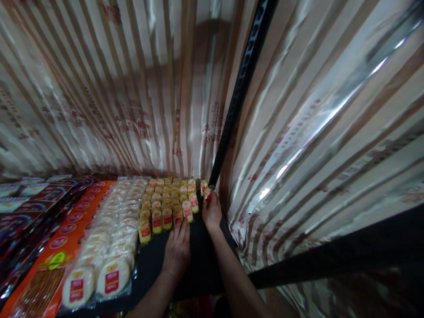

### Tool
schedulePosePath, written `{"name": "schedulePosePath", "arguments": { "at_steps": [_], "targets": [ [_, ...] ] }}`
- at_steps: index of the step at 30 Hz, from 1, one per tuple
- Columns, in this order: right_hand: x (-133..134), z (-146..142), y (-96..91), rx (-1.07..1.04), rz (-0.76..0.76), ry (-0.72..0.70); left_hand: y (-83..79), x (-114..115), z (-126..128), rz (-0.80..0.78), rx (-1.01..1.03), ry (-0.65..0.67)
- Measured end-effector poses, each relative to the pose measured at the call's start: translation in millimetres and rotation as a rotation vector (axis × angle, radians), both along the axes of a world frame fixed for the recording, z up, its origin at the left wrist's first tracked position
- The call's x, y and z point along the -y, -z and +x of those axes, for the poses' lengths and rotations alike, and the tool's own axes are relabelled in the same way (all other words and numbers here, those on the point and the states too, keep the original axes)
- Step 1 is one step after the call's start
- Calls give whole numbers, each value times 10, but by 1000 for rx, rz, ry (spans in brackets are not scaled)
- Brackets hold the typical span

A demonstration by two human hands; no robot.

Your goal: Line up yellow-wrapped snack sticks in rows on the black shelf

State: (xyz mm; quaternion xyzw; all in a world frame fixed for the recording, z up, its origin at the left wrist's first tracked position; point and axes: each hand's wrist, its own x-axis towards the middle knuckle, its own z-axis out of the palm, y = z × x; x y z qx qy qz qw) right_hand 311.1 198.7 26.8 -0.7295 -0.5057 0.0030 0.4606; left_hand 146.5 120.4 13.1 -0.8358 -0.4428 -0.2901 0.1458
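Observation:
Small yellow packaged cakes (167,217) with red labels stand upright in several rows on a black shelf (198,247). My left hand (178,247) lies at the front of these rows, its fingers stretched out and touching the lower part of a front pack (178,211). Further back, at the right end, my right hand (212,214) has its fingers closed around a small yellow pack (208,192), mostly covered by the hand. A narrow dark gap separates that pack from the row to its left.
Left of the cakes stand rows of round white wrapped crackers (113,276), then orange snack packs (62,234) and dark packs (29,225). A black perforated post (240,92) rises by my right hand. Striped, printed sheeting (149,88) hangs behind and to the right.

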Motion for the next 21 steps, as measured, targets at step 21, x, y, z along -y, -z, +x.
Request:
{"name": "schedulePosePath", "arguments": {
  "at_steps": [21],
  "targets": [
    [-279, -15, 8, -162, -12, -114, -8, 6, 3, -39, -38, 15]
  ]
}}
